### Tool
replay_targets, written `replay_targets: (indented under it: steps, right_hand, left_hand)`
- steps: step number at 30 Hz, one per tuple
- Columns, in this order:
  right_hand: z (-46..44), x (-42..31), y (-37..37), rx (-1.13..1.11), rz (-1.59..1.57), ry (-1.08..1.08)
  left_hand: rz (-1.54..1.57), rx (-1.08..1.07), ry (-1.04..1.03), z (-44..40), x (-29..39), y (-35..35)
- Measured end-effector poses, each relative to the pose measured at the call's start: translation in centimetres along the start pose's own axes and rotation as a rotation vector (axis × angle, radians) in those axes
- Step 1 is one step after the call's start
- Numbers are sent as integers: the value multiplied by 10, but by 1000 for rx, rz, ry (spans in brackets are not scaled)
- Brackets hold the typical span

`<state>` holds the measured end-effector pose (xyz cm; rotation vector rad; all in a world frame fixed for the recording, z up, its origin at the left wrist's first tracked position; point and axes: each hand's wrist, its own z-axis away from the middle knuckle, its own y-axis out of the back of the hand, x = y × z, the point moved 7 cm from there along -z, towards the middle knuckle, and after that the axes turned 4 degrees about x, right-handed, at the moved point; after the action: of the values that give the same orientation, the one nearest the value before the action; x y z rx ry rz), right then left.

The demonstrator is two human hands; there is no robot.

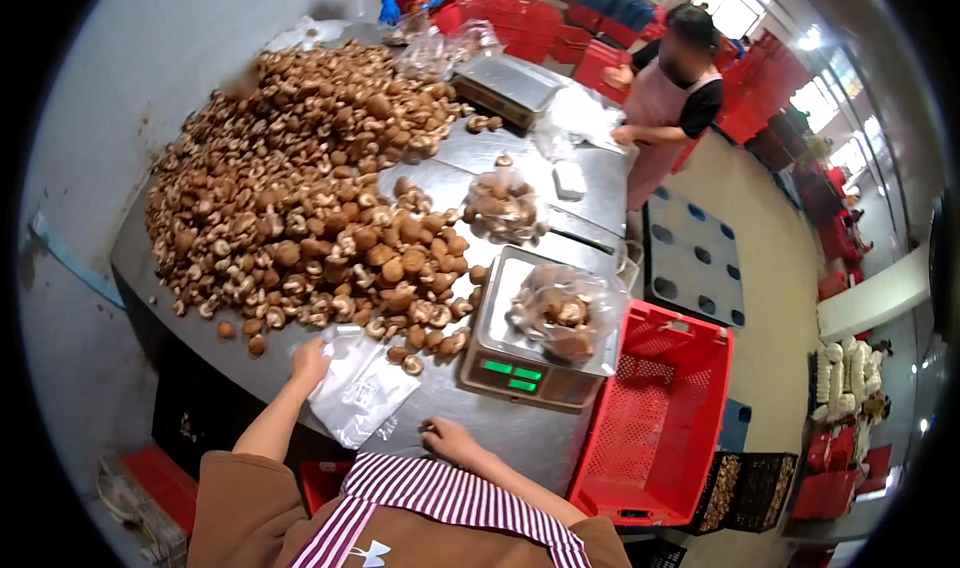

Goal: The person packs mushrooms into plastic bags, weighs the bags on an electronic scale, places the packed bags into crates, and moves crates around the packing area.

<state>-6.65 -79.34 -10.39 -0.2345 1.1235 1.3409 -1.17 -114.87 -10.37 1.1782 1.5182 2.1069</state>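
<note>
My left hand (308, 362) is closed on the upper left edge of a clear plastic bag (362, 390) lying flat at the table's near edge. The bag looks like part of a small stack. My right hand (450, 441) rests on the metal table just right of the bags, fingers loosely bent and slightly apart, holding nothing. Beyond both hands spreads a large heap of brown mushrooms (300, 188). A digital scale (535, 370) with lit green displays stands to the right, bearing a filled bag of mushrooms (568, 313).
Another filled mushroom bag (503, 206) sits behind the scale. An empty red crate (655, 408) adjoins the table's right side. A second scale (510, 83) stands farther back. A person in a pink apron (665, 98) is at the far right; another with blue gloves (415, 3) is opposite.
</note>
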Motion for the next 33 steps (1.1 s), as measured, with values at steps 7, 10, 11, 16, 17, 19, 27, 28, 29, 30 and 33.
replay_targets:
  steps: [7, 10, 11, 16, 17, 19, 27, 28, 29, 30, 33]
  right_hand:
    - [-8, -32, 34, 77, -88, -39]
    - [-25, -47, 53, 90, -54, 26]
    - [-33, -54, 62, 110, -59, 63]
    - [-89, -119, 144, 403, 174, 272]
    - [-100, -135, 162, 444, 183, 277]
    - [-126, -154, 188, 622, 323, 461]
    - [-203, -190, 198, 732, 640, 527]
    - [-200, -184, 199, 750, 582, 522]
    - [-194, -184, 201, 768, 524, 517]
    - [-184, -181, 201, 788, 505, 515]
    - [-150, -174, 197, 734, 273, 543]
  left_hand:
    - [139, -56, 51, -1, 4, -1]
    - [198, -70, 100, -1, 7, 11]
    - [200, -68, 115, -1, 6, 11]
    - [4, 33, 101, -1, 39, 36]
    - [-3, 31, 104, -4, 52, 45]
    - [60, 230, -36, -11, 90, 71]
    - [1011, -166, 162, -48, 153, -10]
    - [1169, -242, 210, -44, 159, -17]
    - [1198, -340, 268, -38, 164, -20]
    - [1239, -409, 333, -31, 168, -21]
    - [1447, -562, 467, -10, 179, -25]
